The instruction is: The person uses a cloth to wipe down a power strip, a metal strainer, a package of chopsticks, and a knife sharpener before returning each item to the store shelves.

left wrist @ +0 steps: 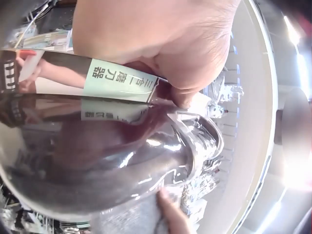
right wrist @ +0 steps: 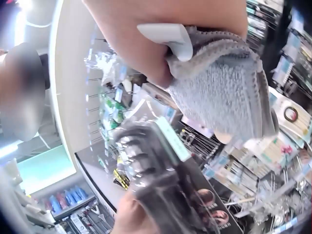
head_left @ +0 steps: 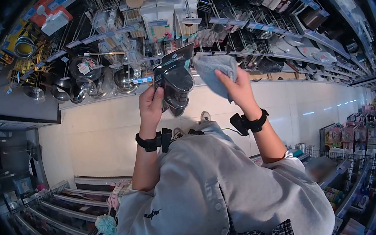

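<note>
My left hand (head_left: 151,106) grips a packaged knife sharpener (head_left: 177,79) by the edge of its card, thumb on the front. The black sharpener sits under a clear, shiny plastic blister (left wrist: 97,161), and its printed card shows up close in the left wrist view. To the right of the pack, my right hand (head_left: 239,90) holds a folded grey cloth (head_left: 214,74) with the thumb laid over it. Its fuzzy face and stitched edge show in the right wrist view, where the cloth (right wrist: 219,92) hangs above the sharpener pack (right wrist: 170,195). The fingers behind the cloth are mostly hidden.
Ahead, store shelves (head_left: 228,23) carry hooks of packaged kitchen tools. Ladles (head_left: 61,92) and a pan (head_left: 85,67) hang at the left, and boxed goods (head_left: 160,26) stand in the middle. Pale floor (head_left: 98,136) lies below, with wire-fronted shelving (head_left: 64,204) behind me.
</note>
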Demonstrator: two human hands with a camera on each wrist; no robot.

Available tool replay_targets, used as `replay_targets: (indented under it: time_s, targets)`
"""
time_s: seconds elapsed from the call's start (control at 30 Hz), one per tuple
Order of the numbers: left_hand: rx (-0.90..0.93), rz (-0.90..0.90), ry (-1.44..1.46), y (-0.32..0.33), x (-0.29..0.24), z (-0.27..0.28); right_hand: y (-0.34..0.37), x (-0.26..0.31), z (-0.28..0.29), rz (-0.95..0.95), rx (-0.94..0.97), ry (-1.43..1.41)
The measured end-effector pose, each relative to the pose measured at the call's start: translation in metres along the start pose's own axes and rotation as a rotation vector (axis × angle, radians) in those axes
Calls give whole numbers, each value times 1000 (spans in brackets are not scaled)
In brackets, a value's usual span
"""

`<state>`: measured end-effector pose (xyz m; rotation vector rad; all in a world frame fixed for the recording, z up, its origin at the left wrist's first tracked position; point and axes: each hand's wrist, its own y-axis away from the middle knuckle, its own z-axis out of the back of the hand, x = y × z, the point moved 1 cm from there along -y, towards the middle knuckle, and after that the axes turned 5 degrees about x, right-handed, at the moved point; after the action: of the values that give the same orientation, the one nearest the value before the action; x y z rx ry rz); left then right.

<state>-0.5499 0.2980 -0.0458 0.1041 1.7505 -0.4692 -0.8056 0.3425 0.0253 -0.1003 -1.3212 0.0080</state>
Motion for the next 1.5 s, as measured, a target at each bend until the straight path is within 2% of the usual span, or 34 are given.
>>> replay_targets:
  time_s: [0.03,0.07,0.13,0.2,0.27,0.33,0.4,0.5,0.53,0.6,0.67,0.73,0.77,0.8,0.87,0.9,1.0,1.07,1.17,1.23,1.4,1.47,1.5]
  targets:
    - [-21,-4,-23,0,-3,-3,6,19,-2,93,-58,37]
    - [-14,0,-22,-1,-4,-6,8,32,-8,88,-65,36]
    - [-11,-95,-247,-5,-5,-12,11,56,-28,587,-16,317]
    - [-25,-113,-290,-5,-8,-14,13,64,-41,694,27,580]
    - [-53,-135,-339,-7,-12,-14,12,65,-46,727,29,575]
    - [-27,-219,-362,-5,-18,-15,16,69,-46,810,115,626]
    - [-17,-196,-385,-3,-24,-17,10,64,-42,812,141,588]
    - [-65,-109,-390,-6,-19,-20,-3,54,-40,582,108,366]
    - [-71,-107,-387,-7,-11,-21,-9,50,-42,581,114,367]
    - [-189,26,-105,-11,12,-20,-22,37,-45,574,83,294]
    - [-221,95,-56,-16,17,-21,-33,25,-42,526,125,263]
    - [-465,270,509,-24,14,-20,-35,0,-34,81,120,1]
    - [-413,276,646,-25,27,-4,-33,-12,-32,64,153,27]
    - [-425,274,649,-26,32,9,-26,-19,-35,63,165,29]
    - [-397,303,936,-29,38,26,-9,-21,-42,280,267,338]
    - [-434,368,977,-29,38,29,-6,-19,-48,358,278,357]
    - [-493,386,989,-27,49,31,-5,-7,-60,403,283,491]
    - [-448,378,1027,-26,50,27,-6,-5,-62,365,318,558]
    - [-477,348,920,-24,41,18,-8,-14,-60,372,321,603]
    - [-340,250,840,-23,42,17,-6,-26,-59,224,359,477]
    - [-375,275,695,-29,27,-8,1,-59,-48,184,355,354]
    - [-330,301,418,-36,34,-10,2,-81,-34,8,362,233]
    - [-312,302,391,-44,17,-18,1,-89,-24,-46,359,269]
